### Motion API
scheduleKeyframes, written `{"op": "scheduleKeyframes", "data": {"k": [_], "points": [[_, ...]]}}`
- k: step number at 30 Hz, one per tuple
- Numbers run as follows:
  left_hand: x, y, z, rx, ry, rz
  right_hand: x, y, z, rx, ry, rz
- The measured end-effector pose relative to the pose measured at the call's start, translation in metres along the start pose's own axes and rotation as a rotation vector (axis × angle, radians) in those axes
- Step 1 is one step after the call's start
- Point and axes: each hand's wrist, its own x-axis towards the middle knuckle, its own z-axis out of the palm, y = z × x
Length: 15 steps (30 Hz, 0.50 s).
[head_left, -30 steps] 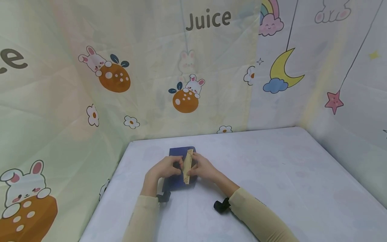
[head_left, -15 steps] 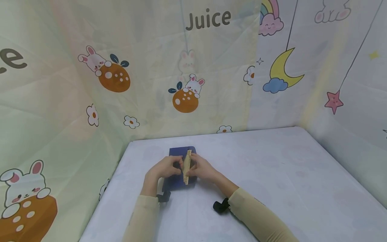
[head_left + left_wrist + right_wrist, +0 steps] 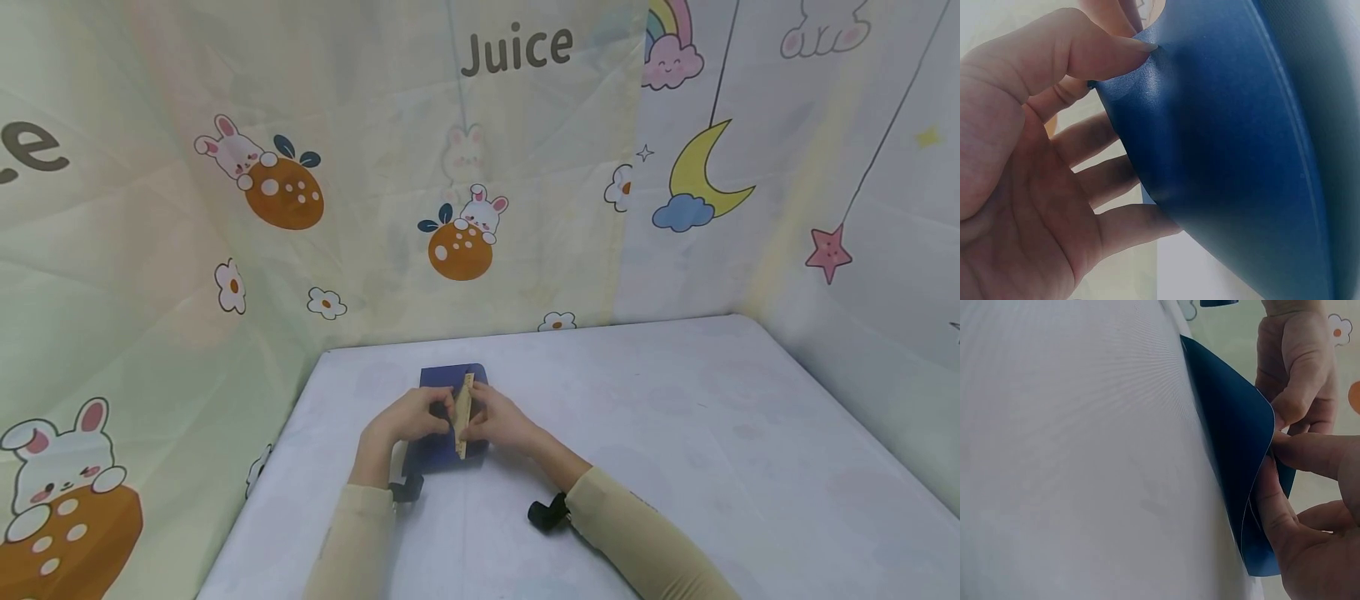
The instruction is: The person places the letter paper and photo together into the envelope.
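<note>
A blue booklet with a soft, leather-like cover lies near the table's back edge. Raised from its middle is a narrow cream leaf with patterned ends, seen nearly edge-on. My left hand pinches the bent edge of the blue cover between thumb and forefinger; its other fingers lie behind that edge. From the opposite side my right hand grips the raised leaf. In the right wrist view, the fingers of my right hand hold the curled blue sheet, close to the left fingertips. Its inner layers are mostly hidden.
The white table extends to the right and toward me. Behind and beside it hang printed cloth walls. A black wrist camera sits at my right cuff, and another dark one at my left wrist.
The cream leaf has turned slightly more edge-on and looks narrower. My right hand has shifted a little to the left with it; my left hand keeps its place.
</note>
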Motion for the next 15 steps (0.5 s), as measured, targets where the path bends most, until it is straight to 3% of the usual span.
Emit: {"op": "scheduleKeyframes", "data": {"k": [15], "points": [[-0.0005,0.0011,0.0006,0.003,0.001,-0.004,0.0004,-0.0010,0.0042,0.027,-0.042,-0.054]]}}
